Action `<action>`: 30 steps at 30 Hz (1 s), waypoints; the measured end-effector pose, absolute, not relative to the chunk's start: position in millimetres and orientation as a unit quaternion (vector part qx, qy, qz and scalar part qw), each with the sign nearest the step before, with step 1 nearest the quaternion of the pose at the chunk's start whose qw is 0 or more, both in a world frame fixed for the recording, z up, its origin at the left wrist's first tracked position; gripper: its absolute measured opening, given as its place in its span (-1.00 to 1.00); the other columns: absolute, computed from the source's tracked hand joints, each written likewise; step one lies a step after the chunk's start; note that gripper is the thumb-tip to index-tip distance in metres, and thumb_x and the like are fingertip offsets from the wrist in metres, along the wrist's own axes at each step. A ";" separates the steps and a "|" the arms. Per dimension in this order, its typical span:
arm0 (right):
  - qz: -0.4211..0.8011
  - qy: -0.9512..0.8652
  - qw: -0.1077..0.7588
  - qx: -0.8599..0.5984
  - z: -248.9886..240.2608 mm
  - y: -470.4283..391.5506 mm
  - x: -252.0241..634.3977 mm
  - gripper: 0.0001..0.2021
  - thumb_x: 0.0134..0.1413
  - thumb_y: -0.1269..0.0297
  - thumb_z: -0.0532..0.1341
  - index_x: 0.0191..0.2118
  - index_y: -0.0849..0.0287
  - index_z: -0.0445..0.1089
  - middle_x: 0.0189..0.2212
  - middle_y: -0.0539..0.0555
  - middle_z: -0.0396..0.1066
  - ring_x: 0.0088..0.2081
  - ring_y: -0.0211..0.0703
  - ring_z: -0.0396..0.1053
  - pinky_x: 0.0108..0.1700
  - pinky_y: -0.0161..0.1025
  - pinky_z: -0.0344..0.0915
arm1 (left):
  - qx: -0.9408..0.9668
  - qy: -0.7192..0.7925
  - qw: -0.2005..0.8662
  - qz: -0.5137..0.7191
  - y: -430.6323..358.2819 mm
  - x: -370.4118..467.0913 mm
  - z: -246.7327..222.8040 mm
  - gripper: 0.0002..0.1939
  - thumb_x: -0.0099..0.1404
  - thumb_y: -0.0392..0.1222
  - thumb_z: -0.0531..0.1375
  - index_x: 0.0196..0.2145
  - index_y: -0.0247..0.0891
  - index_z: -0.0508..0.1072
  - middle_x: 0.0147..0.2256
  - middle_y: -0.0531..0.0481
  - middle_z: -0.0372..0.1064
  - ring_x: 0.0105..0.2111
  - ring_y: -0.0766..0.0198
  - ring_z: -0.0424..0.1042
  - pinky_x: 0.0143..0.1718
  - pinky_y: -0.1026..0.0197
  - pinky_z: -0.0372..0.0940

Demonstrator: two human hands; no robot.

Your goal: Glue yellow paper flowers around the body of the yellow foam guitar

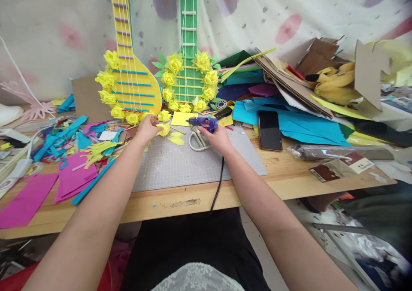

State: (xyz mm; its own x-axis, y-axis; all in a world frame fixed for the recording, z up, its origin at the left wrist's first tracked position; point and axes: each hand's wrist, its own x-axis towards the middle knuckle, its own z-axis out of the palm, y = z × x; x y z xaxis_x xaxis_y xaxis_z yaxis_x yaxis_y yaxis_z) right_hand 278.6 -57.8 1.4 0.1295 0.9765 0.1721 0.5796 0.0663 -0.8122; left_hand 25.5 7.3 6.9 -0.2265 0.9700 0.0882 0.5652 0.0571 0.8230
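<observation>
My right hand (219, 139) is wrapped round a purple hot glue gun (206, 122), its nozzle pointing left and its black cord (221, 173) running down over the table edge. White-handled scissors (197, 140) lie just under the glue gun. My left hand (147, 128) pinches a yellow flower (164, 130) by its edge, close to the base of a yellow lute-shaped instrument (141, 78). Yellow flowers line that instrument's left and lower rim. Beside it stands a green one (189, 72) ringed with similar flowers and green leaves. Loose yellow petals (176, 140) lie on the grey cutting mat (180, 164).
Blue, pink and yellow scraps (77, 140) and magenta sheets (28, 198) cover the left side. A phone (269, 130) lies right of the mat, before blue sheets (299, 123) and piled cardboard (289, 78). A packaged item (343, 167) sits near the right front edge.
</observation>
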 end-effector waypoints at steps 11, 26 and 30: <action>0.241 -0.604 0.406 -0.642 -0.9 -57.4 279.9 -0.56 -0.04 -0.08 0.22 -0.23 0.23 0.51 -0.31 0.20 0.53 -0.18 0.11 0.47 -0.13 -0.05 0.35 | 0.609 0.692 0.204 0.330 3.1 22.6 19.2 -0.78 -0.12 -0.30 0.26 -0.42 -0.28 0.43 -0.40 -0.01 0.42 -0.37 0.21 0.41 -0.22 0.16 0.28; 0.248 -0.595 0.422 -0.637 -4.4 -54.4 280.0 -0.57 -0.05 -0.07 0.23 -0.26 0.25 0.50 -0.32 0.21 0.52 -0.20 0.10 0.47 -0.15 -0.06 0.34 | 0.625 0.752 0.092 0.188 -17.8 34.3 30.9 -0.76 0.15 -0.16 0.16 -0.20 -0.25 0.44 -0.15 -0.10 0.48 -0.17 0.10 0.43 -0.22 0.15 0.24; 0.247 -0.596 0.421 -0.638 -5.1 -53.6 280.4 -0.56 -0.06 -0.08 0.23 -0.26 0.25 0.50 -0.32 0.22 0.52 -0.20 0.11 0.47 -0.16 -0.06 0.33 | 0.637 0.747 0.068 0.177 -24.1 40.5 34.5 -0.79 0.21 -0.11 0.12 -0.25 -0.23 0.45 -0.16 -0.15 0.47 -0.16 0.01 0.41 -0.22 0.09 0.24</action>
State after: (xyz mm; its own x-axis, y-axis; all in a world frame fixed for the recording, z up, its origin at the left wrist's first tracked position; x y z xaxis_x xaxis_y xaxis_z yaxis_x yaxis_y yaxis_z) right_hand 280.4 -53.6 -5.1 0.1690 0.9679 0.1862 0.5530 0.0633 -0.8308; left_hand 40.5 -24.1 34.5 -0.1780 0.9762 0.1242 0.9279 0.1245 0.3514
